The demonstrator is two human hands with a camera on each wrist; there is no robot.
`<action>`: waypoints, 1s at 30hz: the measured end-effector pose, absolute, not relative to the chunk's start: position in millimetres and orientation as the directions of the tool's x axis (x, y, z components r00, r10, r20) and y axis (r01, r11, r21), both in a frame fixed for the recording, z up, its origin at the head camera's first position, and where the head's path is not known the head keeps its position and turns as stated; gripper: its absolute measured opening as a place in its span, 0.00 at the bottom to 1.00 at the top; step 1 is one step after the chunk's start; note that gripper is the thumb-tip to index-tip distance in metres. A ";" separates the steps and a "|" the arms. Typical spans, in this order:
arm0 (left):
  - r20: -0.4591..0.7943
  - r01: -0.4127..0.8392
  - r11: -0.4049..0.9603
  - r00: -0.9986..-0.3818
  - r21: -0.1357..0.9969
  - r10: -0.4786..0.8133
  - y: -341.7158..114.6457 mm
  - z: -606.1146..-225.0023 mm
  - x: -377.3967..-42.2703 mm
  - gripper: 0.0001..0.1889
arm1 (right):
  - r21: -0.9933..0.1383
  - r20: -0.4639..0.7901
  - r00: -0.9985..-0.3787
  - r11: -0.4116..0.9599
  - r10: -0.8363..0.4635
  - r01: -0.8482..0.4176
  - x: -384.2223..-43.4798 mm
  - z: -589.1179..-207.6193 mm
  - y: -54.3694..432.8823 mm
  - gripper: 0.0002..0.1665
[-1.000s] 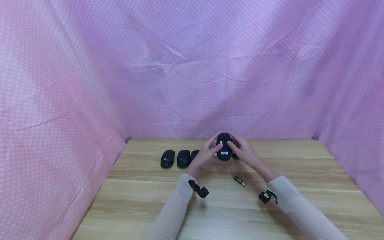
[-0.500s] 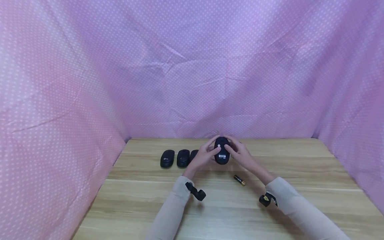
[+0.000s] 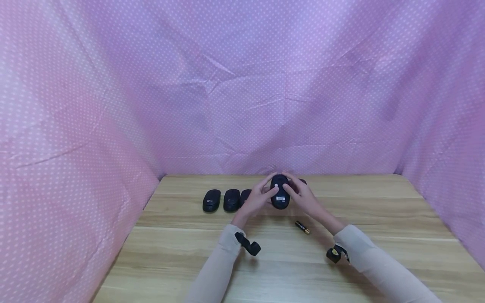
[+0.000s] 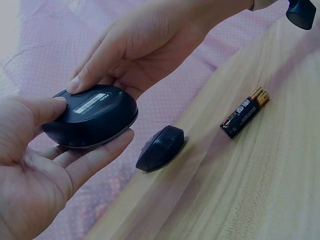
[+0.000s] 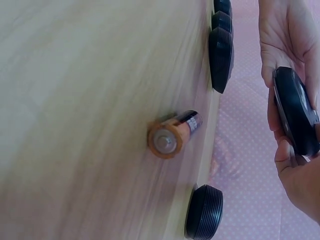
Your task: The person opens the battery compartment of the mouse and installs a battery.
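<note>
Both hands hold a black computer mouse [image 3: 281,203] with its labelled underside up, above the table's far part. My left hand [image 3: 257,201] grips its left side, thumb on the underside and fingers beneath, as the left wrist view shows. From the other side my right hand [image 3: 305,198] grips it, thumb likewise pressed on the underside. A black and gold battery [image 3: 302,227] lies on the table, nearer than the hands. Another black mouse [image 4: 161,149] rests on the table beyond the right hand, mostly covered by that hand in the head view.
Left of the hands, several black mice stand in a row: one mouse [image 3: 211,200] at the outer end, a second mouse [image 3: 231,200] beside it, and a third mouse [image 3: 244,196] partly behind the left hand. Pink dotted cloth [image 3: 242,105] hangs around the wooden table [image 3: 170,252].
The held mouse has come slightly nearer and to the left, both hands moving with it. More of the mouse behind the right hand shows than half a second ago. The battery stays put.
</note>
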State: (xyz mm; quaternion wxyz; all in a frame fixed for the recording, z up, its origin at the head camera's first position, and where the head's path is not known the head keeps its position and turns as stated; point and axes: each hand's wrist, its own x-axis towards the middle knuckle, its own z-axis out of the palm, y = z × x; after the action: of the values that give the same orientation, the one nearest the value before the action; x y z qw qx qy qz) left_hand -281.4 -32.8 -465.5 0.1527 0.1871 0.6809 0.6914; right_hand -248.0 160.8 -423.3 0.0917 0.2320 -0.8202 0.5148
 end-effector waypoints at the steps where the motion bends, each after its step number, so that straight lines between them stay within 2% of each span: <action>1: 0.049 0.043 -0.022 -0.885 0.999 0.464 -32.8 -465.6 -281.2 0.31 | -0.802 0.389 -0.877 0.363 -0.282 -0.473 -251.0 -428.4 161.6 0.25; 7: 0.052 0.044 -0.028 -0.888 0.999 0.457 -32.0 -466.8 -280.3 0.30 | -0.793 0.388 -0.882 0.390 -0.267 -0.467 -271.0 -459.3 166.7 0.26; 14: 0.078 0.057 -0.059 -0.885 0.997 0.459 -27.5 -470.0 -281.0 0.31 | -0.766 0.398 -0.887 0.446 -0.235 -0.462 -271.3 -458.2 168.3 0.24; 19: 0.086 0.056 -0.078 -0.884 0.995 0.459 -25.3 -473.3 -280.7 0.31 | -0.759 0.361 -0.901 0.485 -0.241 -0.434 -270.6 -456.7 170.8 0.24; 24: 0.075 0.034 -0.097 -0.886 0.995 0.458 -24.6 -474.5 -280.4 0.31 | -0.775 0.330 -0.912 0.481 -0.245 -0.410 -270.0 -454.1 172.6 0.24; 30: 0.059 0.024 -0.082 -0.887 0.996 0.457 -23.7 -476.5 -281.3 0.32 | -0.796 0.368 -0.908 0.436 -0.201 -0.419 -273.1 -450.5 174.4 0.20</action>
State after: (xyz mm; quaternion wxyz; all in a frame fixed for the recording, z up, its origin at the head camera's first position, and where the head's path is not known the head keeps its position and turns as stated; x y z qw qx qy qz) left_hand -281.3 -23.7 -476.5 0.1519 0.1823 0.6602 0.7126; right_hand -273.1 174.4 -450.5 0.1094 0.1844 -0.8404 0.4978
